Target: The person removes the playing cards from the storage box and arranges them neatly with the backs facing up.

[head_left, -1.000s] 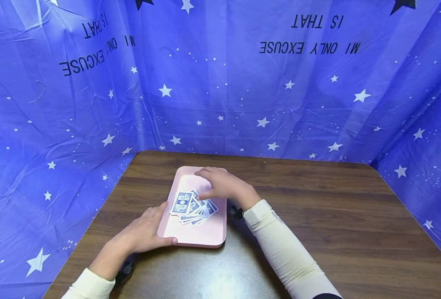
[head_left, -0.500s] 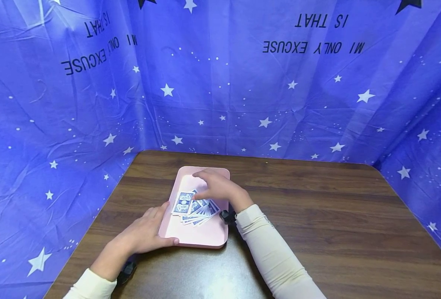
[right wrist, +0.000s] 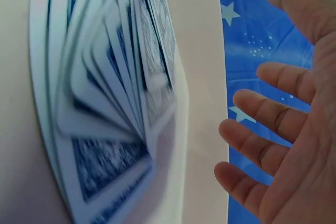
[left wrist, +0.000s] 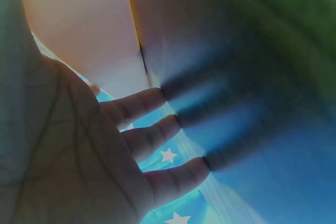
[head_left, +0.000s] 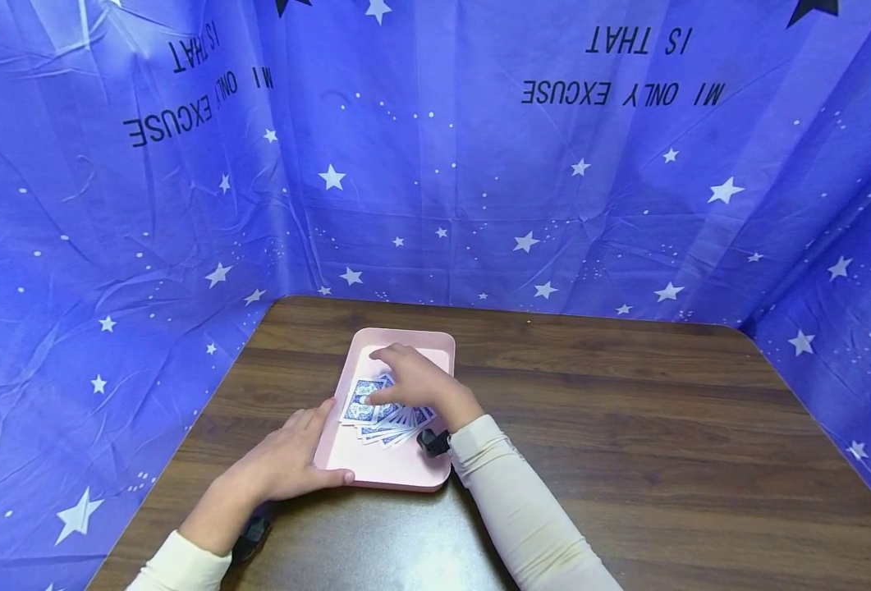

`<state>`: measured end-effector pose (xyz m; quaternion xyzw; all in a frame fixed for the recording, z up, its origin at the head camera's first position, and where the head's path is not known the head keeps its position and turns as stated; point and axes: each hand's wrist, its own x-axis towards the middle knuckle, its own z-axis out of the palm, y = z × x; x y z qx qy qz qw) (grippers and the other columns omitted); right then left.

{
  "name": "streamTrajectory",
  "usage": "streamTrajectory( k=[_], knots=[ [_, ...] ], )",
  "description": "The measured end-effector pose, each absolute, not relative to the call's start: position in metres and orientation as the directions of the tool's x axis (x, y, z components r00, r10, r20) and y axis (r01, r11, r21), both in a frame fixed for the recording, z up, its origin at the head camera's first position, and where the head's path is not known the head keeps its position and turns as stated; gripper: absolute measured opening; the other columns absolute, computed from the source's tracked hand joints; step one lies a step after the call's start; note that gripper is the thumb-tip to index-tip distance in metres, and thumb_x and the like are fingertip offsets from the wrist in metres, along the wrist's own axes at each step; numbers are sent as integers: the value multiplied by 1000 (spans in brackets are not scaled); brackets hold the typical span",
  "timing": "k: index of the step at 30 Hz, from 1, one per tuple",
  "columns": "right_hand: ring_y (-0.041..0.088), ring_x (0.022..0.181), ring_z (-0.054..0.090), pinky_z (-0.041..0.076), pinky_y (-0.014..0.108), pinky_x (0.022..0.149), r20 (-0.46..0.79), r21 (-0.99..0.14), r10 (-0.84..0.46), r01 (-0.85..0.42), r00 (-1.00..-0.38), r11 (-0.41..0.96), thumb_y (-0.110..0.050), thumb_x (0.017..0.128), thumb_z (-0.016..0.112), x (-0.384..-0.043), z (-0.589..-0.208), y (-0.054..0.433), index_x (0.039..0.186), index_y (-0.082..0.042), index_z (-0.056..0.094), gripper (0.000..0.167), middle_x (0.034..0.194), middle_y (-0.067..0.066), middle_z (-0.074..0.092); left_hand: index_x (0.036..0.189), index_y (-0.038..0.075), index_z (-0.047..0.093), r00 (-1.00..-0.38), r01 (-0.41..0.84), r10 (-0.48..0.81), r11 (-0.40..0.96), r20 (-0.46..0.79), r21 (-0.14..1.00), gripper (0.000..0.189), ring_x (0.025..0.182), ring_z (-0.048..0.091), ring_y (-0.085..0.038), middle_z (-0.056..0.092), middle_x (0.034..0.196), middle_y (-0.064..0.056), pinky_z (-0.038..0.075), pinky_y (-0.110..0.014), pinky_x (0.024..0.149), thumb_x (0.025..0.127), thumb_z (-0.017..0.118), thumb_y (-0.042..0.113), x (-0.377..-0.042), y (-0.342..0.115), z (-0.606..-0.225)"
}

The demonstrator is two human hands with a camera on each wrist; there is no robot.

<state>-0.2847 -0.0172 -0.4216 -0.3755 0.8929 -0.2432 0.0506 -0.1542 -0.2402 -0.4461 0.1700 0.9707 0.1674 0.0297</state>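
Observation:
A pink tray (head_left: 376,470) lies on the brown table, holding a loose fan of blue-backed playing cards (head_left: 394,429). My left hand (head_left: 276,460) rests against the tray's left side, thumb stretched to its near rim. In the left wrist view the fingers (left wrist: 176,182) are extended, their tips on a glossy surface. Over the far part of the cards hovers my right hand (head_left: 422,384), thumb and fingers spread and holding nothing. The right wrist view shows the fanned playing cards (right wrist: 113,166) apart from the palm and relaxed fingers (right wrist: 262,140).
The wooden table (head_left: 627,460) extends to the right of the tray. A blue star-printed curtain (head_left: 494,205) encloses the back and sides. Black wrist cameras sit under both wrists; the right one (head_left: 433,443) hangs over the tray's right rim.
My right hand has shifted left and slightly nearer, so its thumb now covers part of the leftmost card. The left hand and the tray stay in place.

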Motion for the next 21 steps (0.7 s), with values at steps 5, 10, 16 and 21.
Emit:
streamTrajectory(
  k=[5, 10, 16, 21],
  knots=[
    [25, 133, 46, 33, 33, 113, 81, -448, -683, -638, -726, 626, -44, 81, 79, -282, -427, -25, 144, -10, 51, 77, 142, 9, 53, 153, -5, 25, -939, 328, 342, 885, 16, 331, 121, 133, 41, -43, 45, 145, -25, 40, -58, 103, 74, 66, 76, -154, -242, -446],
    [24, 132, 46, 35, 33, 111, 72, -429, -668, -628, -741, 650, -46, 80, 80, -278, -432, -27, 144, -11, 51, 79, 143, 7, 51, 153, -6, 24, -935, 339, 354, 879, 19, 336, 121, 133, 41, -44, 45, 144, -25, 40, -58, 104, 74, 66, 76, -155, -241, -446],
    [23, 130, 46, 35, 33, 111, 44, -424, -681, -631, -731, 650, -46, 79, 80, -276, -433, -30, 145, -11, 50, 80, 143, 8, 51, 154, -5, 24, -937, 332, 348, 881, 14, 338, 121, 134, 41, -44, 44, 145, -25, 39, -57, 105, 74, 66, 76, -154, -241, -445],
    [23, 129, 47, 38, 36, 109, 28, -392, -683, -637, -729, 664, -49, 78, 80, -275, -434, -33, 145, -13, 49, 82, 142, 7, 51, 153, -5, 24, -935, 342, 355, 880, 22, 329, 121, 133, 42, -44, 45, 144, -25, 40, -57, 104, 75, 65, 77, -155, -242, -445]
  ],
)
